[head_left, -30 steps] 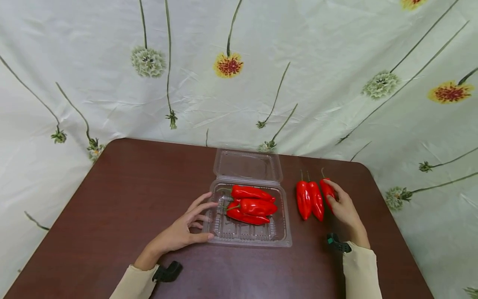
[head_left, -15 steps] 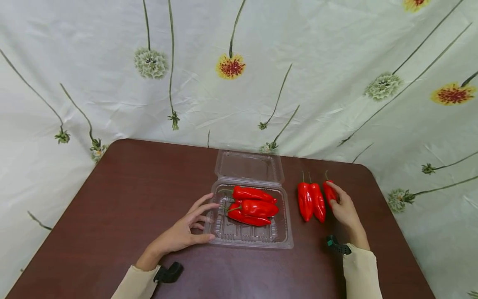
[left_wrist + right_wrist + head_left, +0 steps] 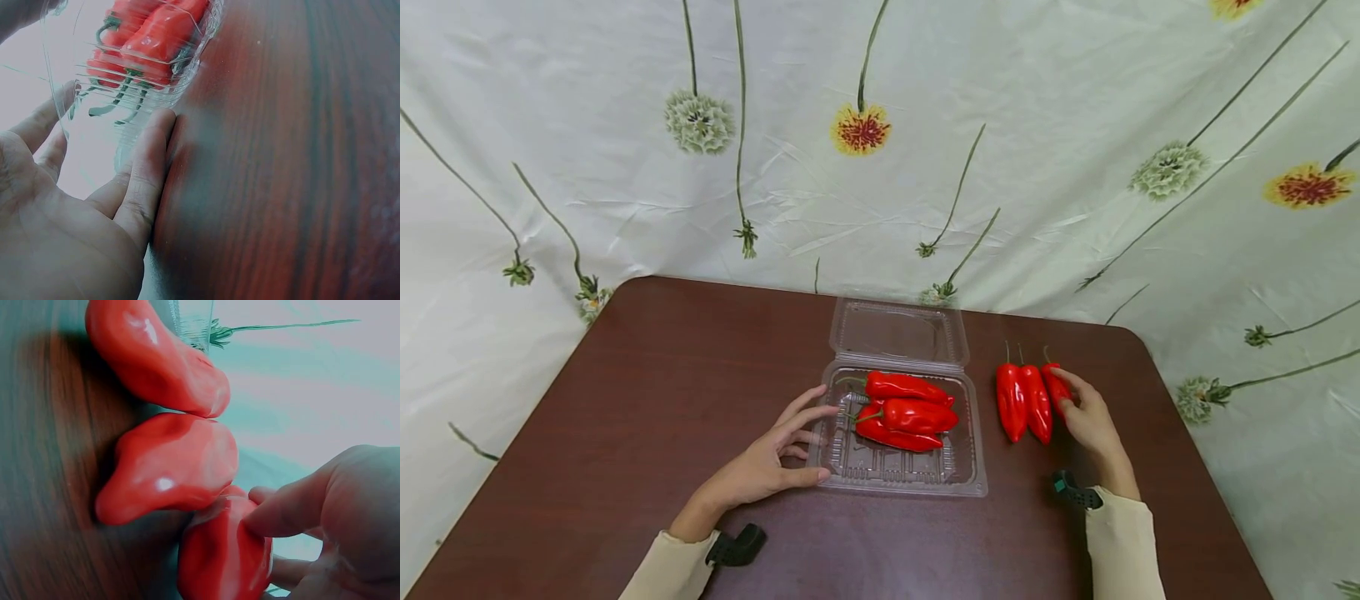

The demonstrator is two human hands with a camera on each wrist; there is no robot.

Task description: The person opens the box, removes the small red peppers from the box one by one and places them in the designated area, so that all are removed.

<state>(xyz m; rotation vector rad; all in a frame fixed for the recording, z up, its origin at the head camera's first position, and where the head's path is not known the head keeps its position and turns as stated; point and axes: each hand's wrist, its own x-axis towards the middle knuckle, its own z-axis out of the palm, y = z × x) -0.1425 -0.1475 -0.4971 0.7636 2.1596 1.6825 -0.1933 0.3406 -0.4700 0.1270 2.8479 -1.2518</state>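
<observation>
Right hand (image 3: 1092, 419) holds a glossy, bright red, green-stemmed pepper (image 3: 1055, 384)

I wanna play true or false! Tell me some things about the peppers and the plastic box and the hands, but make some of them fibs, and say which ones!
1. The left hand touches the clear box. True.
2. The box is closed. False: its lid is open, folded back.
3. The right hand holds a red pepper. True.
4. The box has nothing in it. False: red peppers lie inside.
5. Two more peppers lie between the held one and the box. True.
6. The cloth behind is plain. False: it has flowers on it.
</observation>
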